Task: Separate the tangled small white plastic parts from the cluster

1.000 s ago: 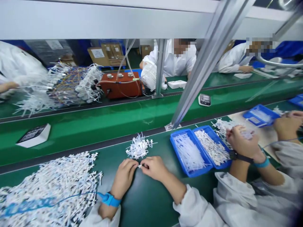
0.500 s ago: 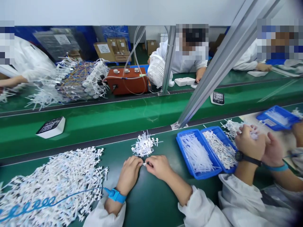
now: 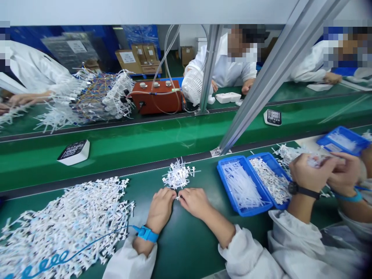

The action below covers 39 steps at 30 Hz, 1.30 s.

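Observation:
My left hand (image 3: 161,206), with a blue strap on its wrist, is closed in a pinch over the green worktop. Fingertip to fingertip with it, my right hand (image 3: 194,200) is pinched too. Between them shows a small white plastic fitting (image 3: 178,197), mostly covered by the fingers. Just beyond my hands lies a small heap of white fittings with short clear tubes (image 3: 178,175). A far larger pile of similar white pieces (image 3: 72,221) spreads to the left, crossed by the blue coiled cord (image 3: 95,242) from my wrist strap.
At right stand a blue tray of clear tubes (image 3: 242,188) and a blue tray of small white parts (image 3: 270,180). A co-worker's hands (image 3: 310,176) work beside them. Blood pressure monitors (image 3: 74,152) ride the green conveyor (image 3: 145,141). A slanted metal post (image 3: 261,81) rises ahead.
The monitors on the conveyor have shifted right. The co-worker's hands at right have come closer together. My hands stay pinched together in nearly the same spot.

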Available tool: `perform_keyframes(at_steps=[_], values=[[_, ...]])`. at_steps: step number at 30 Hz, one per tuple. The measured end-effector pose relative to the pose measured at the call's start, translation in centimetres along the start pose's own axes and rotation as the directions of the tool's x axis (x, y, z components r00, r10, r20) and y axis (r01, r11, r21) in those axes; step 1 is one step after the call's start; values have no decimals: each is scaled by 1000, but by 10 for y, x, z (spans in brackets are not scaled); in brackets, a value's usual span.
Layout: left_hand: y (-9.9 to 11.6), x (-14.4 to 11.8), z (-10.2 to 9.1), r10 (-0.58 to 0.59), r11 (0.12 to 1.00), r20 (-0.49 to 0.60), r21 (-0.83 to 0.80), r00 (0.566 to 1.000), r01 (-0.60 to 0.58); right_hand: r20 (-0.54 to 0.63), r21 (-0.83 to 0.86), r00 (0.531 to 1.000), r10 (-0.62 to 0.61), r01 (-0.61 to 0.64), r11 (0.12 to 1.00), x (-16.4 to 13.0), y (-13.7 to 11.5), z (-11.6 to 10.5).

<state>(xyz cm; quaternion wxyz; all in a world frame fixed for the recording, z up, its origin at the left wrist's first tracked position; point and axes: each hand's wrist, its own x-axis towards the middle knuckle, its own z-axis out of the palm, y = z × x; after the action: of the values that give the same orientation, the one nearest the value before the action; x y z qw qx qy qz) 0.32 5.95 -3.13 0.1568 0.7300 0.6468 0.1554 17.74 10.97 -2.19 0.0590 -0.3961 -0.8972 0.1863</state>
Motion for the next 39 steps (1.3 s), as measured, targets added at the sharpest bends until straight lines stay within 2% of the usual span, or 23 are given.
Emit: perform_keyframes(at_steps=[17, 29, 35, 39], values=[[1, 1, 2, 28, 998, -21, 65, 999, -27, 4, -25, 1000, 8, -8, 1000, 2, 0, 4], [-7, -3, 4, 77, 997, -49, 13, 996, -76, 17, 22, 999, 28, -28, 999, 3, 0, 2], [-12, -7, 4, 63, 991, -101, -113, 993, -74, 33, 43, 999, 42, -43, 998, 2, 0, 1], [-8, -4, 1, 53, 997, -58, -53, 997, -56, 25, 37, 999, 28, -29, 999, 2, 1, 0]])
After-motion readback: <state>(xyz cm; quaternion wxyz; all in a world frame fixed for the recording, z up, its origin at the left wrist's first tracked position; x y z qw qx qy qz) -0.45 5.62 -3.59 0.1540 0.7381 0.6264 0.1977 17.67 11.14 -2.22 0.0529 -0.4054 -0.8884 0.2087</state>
